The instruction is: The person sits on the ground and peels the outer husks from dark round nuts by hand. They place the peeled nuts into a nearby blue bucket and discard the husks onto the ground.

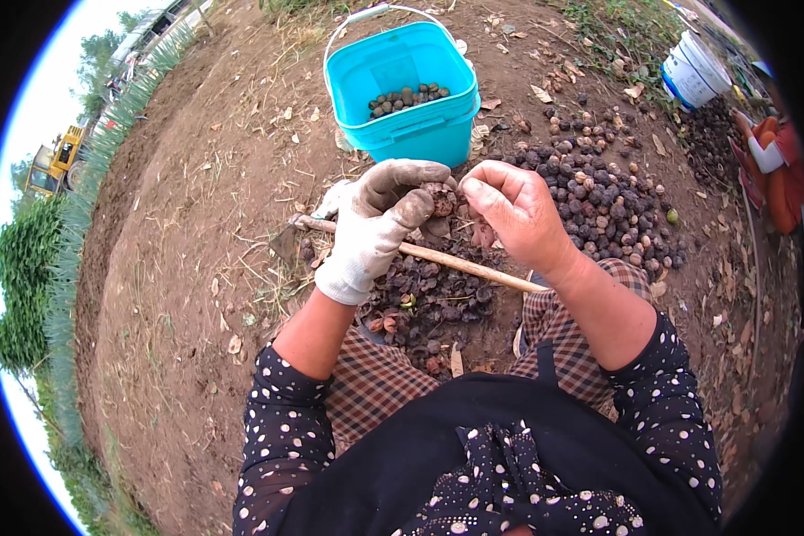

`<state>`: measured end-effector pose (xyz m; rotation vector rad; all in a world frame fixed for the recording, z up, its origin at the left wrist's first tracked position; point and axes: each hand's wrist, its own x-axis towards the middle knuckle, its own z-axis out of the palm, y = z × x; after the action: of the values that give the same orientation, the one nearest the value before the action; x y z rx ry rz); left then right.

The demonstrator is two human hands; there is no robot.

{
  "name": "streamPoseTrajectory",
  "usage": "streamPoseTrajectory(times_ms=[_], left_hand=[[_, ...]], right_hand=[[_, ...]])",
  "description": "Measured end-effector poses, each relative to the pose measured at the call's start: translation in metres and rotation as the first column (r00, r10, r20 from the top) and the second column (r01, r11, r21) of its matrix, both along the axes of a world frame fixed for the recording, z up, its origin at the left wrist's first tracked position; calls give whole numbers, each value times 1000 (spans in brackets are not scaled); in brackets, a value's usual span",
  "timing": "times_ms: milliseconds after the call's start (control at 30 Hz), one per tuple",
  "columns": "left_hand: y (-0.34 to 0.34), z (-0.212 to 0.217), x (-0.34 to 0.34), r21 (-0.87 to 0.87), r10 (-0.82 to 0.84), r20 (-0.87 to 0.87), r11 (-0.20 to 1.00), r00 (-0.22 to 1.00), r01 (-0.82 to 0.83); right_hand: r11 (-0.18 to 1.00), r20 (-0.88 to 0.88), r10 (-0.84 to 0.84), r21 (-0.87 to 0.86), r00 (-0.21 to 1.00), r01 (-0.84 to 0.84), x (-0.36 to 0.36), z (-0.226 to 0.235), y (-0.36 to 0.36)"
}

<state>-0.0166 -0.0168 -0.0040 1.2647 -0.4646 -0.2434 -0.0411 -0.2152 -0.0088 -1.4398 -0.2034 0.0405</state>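
Note:
In my left hand [380, 223], which wears a white and grey work glove, a brown walnut [441, 199] with rough husk remains is held between thumb and fingers. My right hand [516, 213] is bare, its thumb and forefinger pinched together right beside the walnut. Whatever lies in that pinch is too small to make out. Beneath both hands is a heap of dark husk pieces [433, 299]. A wooden-handled tool [464, 265] lies slantwise across the heap, its head at the left.
Just beyond my hands stands a turquoise bucket [420, 134] with walnuts inside [406, 100]. A large walnut pile [603, 196] spreads to the right. Farther right are a white bucket [695, 73] and a person [780, 170]. A yellow machine [58, 161] stands far left, past green plants.

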Motion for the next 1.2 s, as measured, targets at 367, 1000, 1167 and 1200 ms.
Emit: streamPoseTrajectory(times_ms=[367, 1000, 1167, 1200], left_hand=[[4, -1, 4, 218, -45, 377, 975, 925, -41], [-3, 5, 1, 89, 18, 71, 996, 997, -24], [-1, -6, 6, 323, 77, 489, 909, 869, -263], [-2, -4, 6, 365, 56, 563, 878, 825, -309]], right_hand=[[988, -56, 116, -98, 992, -122, -1, 0, -3], [932, 250, 31, -356, 968, 62, -1, 1, -2], [937, 187, -16, -340, 982, 80, -3, 2, 1], [942, 152, -11, -330, 988, 61, -3, 2, 1]])
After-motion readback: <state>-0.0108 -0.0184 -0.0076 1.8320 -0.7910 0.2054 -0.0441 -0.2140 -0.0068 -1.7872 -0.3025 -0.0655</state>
